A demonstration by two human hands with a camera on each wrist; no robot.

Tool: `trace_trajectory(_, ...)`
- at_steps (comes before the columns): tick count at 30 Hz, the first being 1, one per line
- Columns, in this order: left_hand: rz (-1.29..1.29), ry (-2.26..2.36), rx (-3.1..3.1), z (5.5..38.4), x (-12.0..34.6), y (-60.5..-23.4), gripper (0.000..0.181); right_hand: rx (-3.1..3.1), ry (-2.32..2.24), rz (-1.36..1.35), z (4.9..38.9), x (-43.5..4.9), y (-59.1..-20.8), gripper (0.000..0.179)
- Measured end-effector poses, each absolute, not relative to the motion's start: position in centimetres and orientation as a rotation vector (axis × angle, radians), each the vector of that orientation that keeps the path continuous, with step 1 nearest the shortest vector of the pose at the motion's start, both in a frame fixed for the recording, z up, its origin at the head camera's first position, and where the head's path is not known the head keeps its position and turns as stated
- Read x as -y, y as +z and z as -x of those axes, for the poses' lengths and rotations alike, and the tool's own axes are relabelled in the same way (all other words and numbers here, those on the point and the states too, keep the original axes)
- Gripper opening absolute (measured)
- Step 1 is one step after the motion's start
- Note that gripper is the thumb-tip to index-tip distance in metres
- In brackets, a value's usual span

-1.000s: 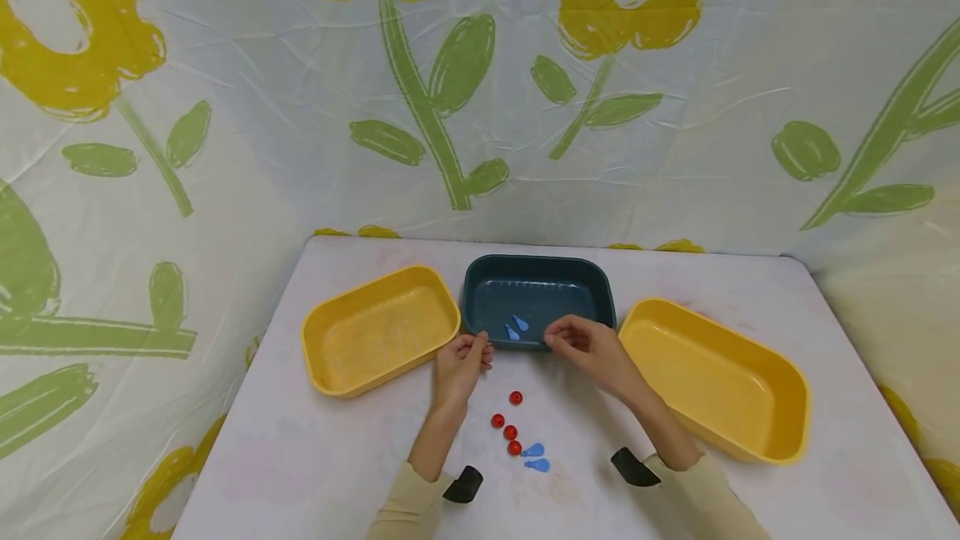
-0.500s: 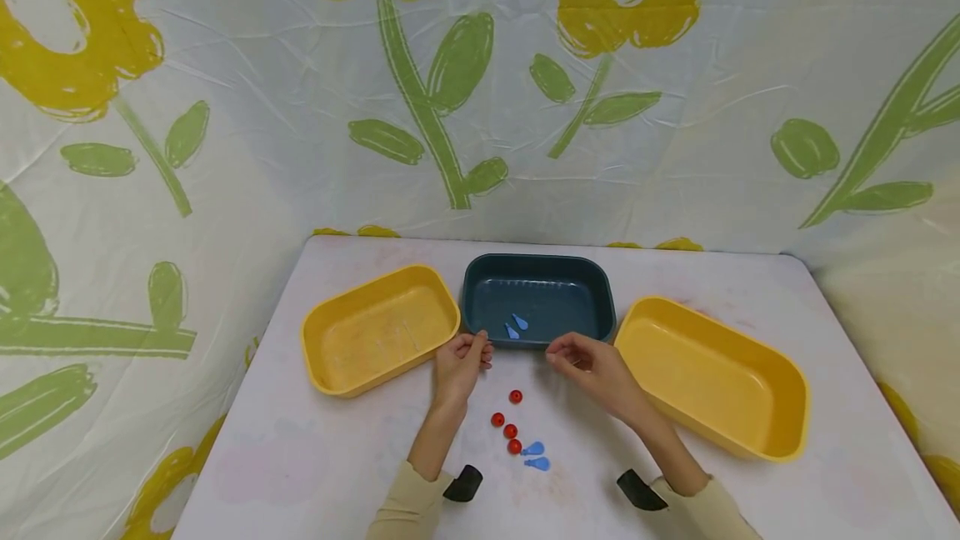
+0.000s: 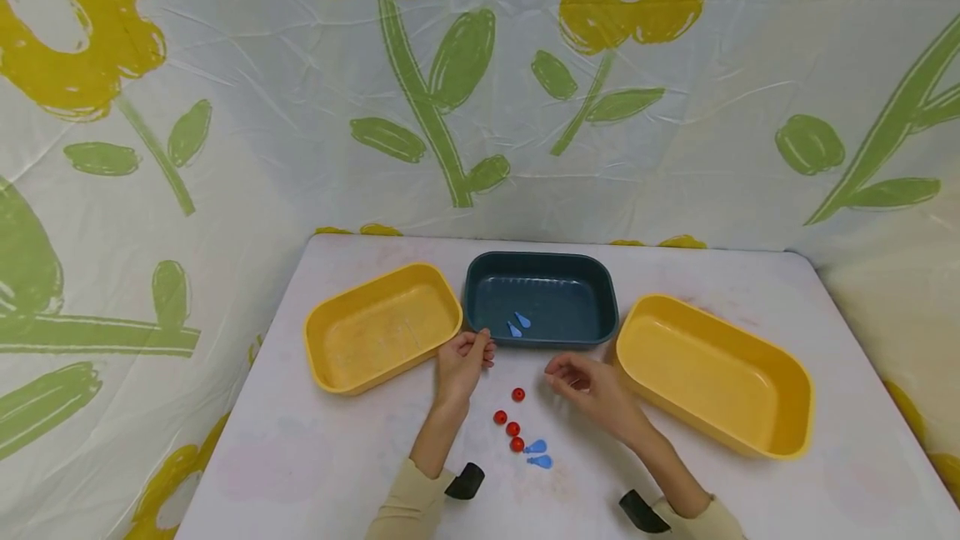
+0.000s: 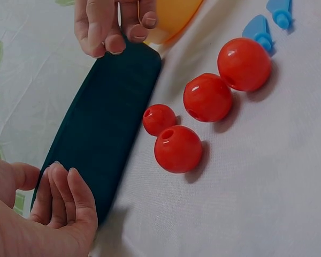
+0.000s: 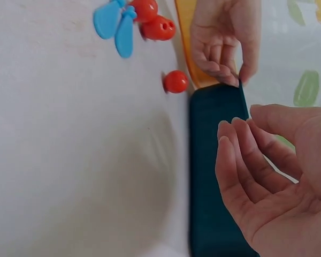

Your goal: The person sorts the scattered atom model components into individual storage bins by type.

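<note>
My left hand (image 3: 460, 367) pinches the near left rim of a dark teal bin (image 3: 573, 307) between thumb and fingers. Two small blue teardrop-shaped pieces (image 3: 522, 320) lie inside that bin. My right hand (image 3: 592, 390) hovers in front of the bin's near right side, fingers loosely bent and nothing between them; the right wrist view shows the thumb (image 5: 275, 119) apart from the other fingers. Between and below the hands lie several round red beads (image 4: 178, 150) with holes. Beside the nearest bead are two more blue teardrop pieces (image 3: 540, 462) with small knobs at their ends.
A yellow bin (image 3: 375, 327) stands left of the teal one, and a second yellow bin (image 3: 708, 369) stands at its right, angled outward. All rest on a white-covered table (image 3: 300, 457). A flower-print cloth (image 3: 300, 107) rises behind the table and along the sides.
My right hand has drawn back from the teal bin's near rim toward me, ending in front of it. My left hand has kept its grip on the rim. Beads and blue pieces have not moved.
</note>
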State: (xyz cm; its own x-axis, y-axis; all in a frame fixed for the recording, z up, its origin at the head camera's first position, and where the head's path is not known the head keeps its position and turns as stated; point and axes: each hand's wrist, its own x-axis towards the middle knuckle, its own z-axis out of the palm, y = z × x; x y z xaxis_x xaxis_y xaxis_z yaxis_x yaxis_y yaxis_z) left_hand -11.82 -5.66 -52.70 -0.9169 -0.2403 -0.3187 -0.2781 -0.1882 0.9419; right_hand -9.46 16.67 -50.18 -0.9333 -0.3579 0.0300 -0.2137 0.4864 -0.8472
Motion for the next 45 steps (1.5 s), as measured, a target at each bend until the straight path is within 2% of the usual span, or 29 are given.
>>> trace_trajectory(22,0.66,2.307,-1.964,11.8,5.6,-52.3,0.022,-2.287,-1.331,0.637,7.3,-16.2,-51.6,0.019)
trace_trajectory(45,0.726,2.33,-1.87,11.9,5.4,-52.2,0.031,-2.247,-1.172,0.785,6.7,-15.6,-51.8,0.011)
